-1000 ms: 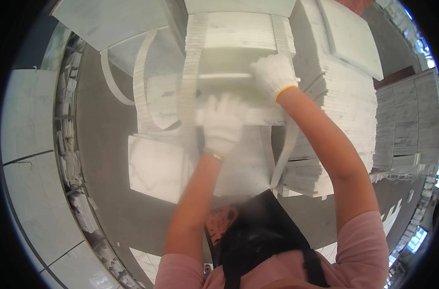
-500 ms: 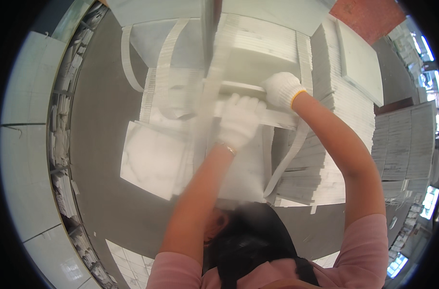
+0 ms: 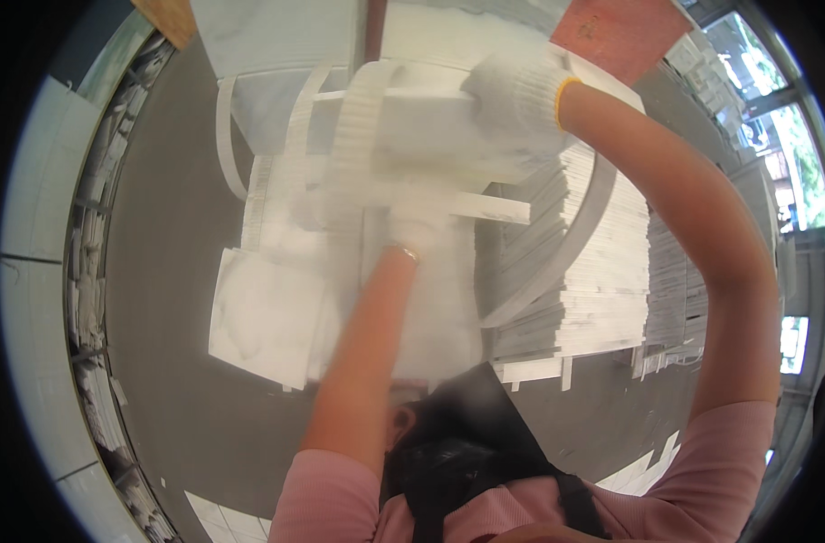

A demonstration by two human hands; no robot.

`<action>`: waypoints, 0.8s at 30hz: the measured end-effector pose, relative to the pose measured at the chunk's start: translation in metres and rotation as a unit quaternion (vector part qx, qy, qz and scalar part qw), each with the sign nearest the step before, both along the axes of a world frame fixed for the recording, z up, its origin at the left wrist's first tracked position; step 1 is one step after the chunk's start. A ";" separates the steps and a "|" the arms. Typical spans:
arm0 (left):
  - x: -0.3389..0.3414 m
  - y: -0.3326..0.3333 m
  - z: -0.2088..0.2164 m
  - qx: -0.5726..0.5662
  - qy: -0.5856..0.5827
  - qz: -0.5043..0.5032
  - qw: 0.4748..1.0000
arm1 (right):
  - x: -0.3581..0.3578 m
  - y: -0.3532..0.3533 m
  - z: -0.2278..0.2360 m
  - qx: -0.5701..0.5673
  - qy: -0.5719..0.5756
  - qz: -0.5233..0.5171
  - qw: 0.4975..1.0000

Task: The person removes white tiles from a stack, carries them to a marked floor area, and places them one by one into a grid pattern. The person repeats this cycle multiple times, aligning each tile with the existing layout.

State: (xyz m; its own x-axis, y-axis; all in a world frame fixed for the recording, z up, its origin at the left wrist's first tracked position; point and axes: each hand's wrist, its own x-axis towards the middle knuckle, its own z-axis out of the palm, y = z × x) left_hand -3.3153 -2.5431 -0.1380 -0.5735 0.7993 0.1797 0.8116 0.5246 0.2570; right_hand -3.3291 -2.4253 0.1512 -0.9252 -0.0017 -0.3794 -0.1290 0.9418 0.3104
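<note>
My right hand (image 3: pixel 518 97), in a white knit glove with a yellow cuff edge, is at the upper right corner of a pale tile (image 3: pixel 430 131). Motion smears its fingers, so its grip cannot be made out. Nearer to me, my left hand (image 3: pixel 414 222) reaches in below that tile. Its white glove blends into the pale surfaces, and its fingers do not show. Just right of the left hand, a narrow white strip (image 3: pixel 494 209) juts out sideways. Curved ribbed white bands (image 3: pixel 360 118) rise around the work, and another band (image 3: pixel 566 262) arcs down on the right.
Tall stacks of white slabs (image 3: pixel 602 253) stand to the right. A marbled white panel (image 3: pixel 263 312) leans at the lower left. Beyond lie a red board (image 3: pixel 616 41) and grey floor (image 3: pixel 159 226). A long rack of slabs (image 3: pixel 86 299) lines the far left.
My right hand has moved up and away from me, apart from the left, which has shifted slightly left and nearer. The pale tile's broad face now shows between the bands. The whole view has shifted.
</note>
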 end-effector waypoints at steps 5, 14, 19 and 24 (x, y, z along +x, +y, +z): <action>-0.015 0.011 0.004 0.027 0.020 -0.009 0.999 | 0.012 -0.002 0.060 -0.026 0.036 0.017 0.999; -0.046 0.030 0.020 -0.046 -0.002 -0.009 0.999 | 0.065 0.013 0.135 -0.383 0.081 -0.160 0.906; -0.056 0.041 0.020 -0.097 -0.005 -0.007 0.995 | 0.119 -0.012 0.174 0.032 0.067 0.028 0.997; -0.053 0.036 0.011 -0.080 0.035 0.031 0.996 | 0.176 -0.012 0.189 -0.051 0.066 -0.053 0.995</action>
